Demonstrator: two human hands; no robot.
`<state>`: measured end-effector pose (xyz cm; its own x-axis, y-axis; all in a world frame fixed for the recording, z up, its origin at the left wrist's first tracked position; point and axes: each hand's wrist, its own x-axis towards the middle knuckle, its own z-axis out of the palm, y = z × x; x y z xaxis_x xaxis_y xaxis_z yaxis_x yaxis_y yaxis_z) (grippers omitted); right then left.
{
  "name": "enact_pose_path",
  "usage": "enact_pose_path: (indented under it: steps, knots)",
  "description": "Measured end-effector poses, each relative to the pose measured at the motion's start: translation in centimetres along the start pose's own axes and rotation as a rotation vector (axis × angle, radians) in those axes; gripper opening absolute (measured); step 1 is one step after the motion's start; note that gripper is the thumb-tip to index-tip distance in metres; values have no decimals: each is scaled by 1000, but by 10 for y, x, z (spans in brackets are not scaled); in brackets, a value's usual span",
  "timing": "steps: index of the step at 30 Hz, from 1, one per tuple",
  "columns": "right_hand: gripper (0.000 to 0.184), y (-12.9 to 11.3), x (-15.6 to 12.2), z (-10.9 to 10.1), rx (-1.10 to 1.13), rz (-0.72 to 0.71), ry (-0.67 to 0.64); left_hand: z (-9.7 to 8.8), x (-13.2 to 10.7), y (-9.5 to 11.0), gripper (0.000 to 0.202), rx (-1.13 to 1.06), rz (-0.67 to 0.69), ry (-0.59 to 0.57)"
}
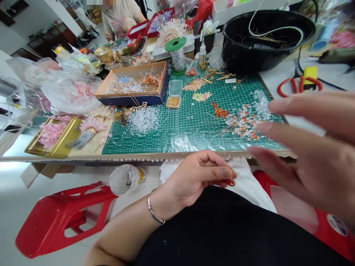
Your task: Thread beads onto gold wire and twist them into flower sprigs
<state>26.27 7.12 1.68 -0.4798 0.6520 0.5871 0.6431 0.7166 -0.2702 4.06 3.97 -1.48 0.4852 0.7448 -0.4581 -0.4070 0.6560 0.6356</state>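
Observation:
My left hand [194, 177] rests on my lap below the table edge, fingers curled with thumb pressed to forefinger; a small orange-red bead shows at the fingertips. My right hand [310, 147] is raised close to the camera at the right, blurred, fingers stretched out and apart, holding nothing. Beyond it on the green cutting mat [191, 125] lies a wired cluster of clear and orange beads [241, 123]. A heap of clear beads [142, 120] lies on the mat's left side.
A box of bead ornaments [133, 85], a small clear case of gold beads [174, 96], a green-topped spool [176, 55], a black basin [263, 40] and red pliers [298, 85] sit on the table. A red stool [61, 218] and jar [127, 179] lie below. Another person sits at the far side.

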Motion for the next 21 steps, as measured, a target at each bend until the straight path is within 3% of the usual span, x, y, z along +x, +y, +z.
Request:
enact_pose_path:
  steps: [2, 4, 6, 9, 14, 21]
  knots:
    - [34, -10, -3, 4, 7, -275, -106, 0, 0, 1, 28, 4, -7, -13]
    - [27, -13, -2, 10, 66, -359, -234, 1, 0, 1, 29, 13, -6, -16]
    - [20, -10, -2, 16, 149, -260, -333, 1, -1, 2, 31, 23, 0, -9]
    - [15, -6, -3, 20, 227, -128, -381, 0, -2, 3, 30, 30, 7, -10]
    - [13, -9, -4, 24, 189, -144, -266, 2, -3, 2, 33, 36, 10, -16]
    - [15, -17, 2, 43, 199, -40, -201, 2, -4, -4, 35, 52, 66, -4]
